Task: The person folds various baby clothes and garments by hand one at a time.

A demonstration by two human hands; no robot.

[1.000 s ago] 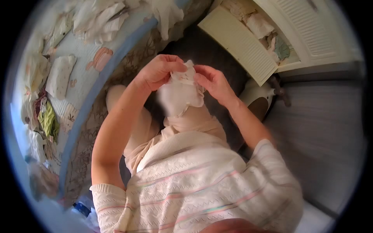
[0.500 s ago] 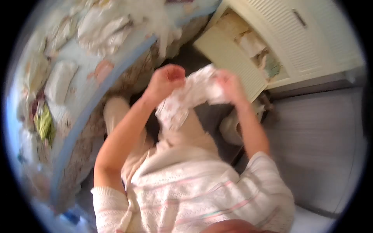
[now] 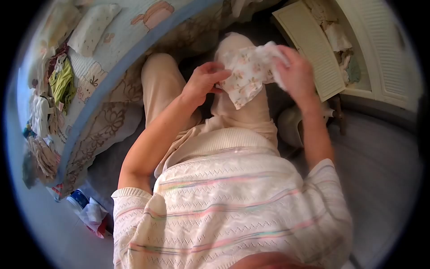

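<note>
A small white cloth piece with a floral print point(image 3: 246, 76), perhaps a garment, is stretched between my two hands above my thigh. My left hand point(image 3: 204, 84) pinches its left edge between thumb and fingers. At the other end, my right hand point(image 3: 296, 74) is closed around a bunched, plainer white part of the same cloth. The lower corner of the floral piece hangs loose over my beige trouser leg point(image 3: 226, 103).
On my left lies a bed with a blue edge point(image 3: 101, 103), holding a yellow-green garment point(image 3: 62, 85), a folded white cloth point(image 3: 94, 29) and other clothes. To the right, a cream cabinet door point(image 3: 309, 49) stands open, with cloths point(image 3: 338, 38) inside. A whitish rounded object point(image 3: 290, 127) stands beside my leg.
My view has shifted, so the bed and cabinet appear elsewhere in the picture. The floral cloth now hangs flatter between my hands, its right end bunched in my right hand.
</note>
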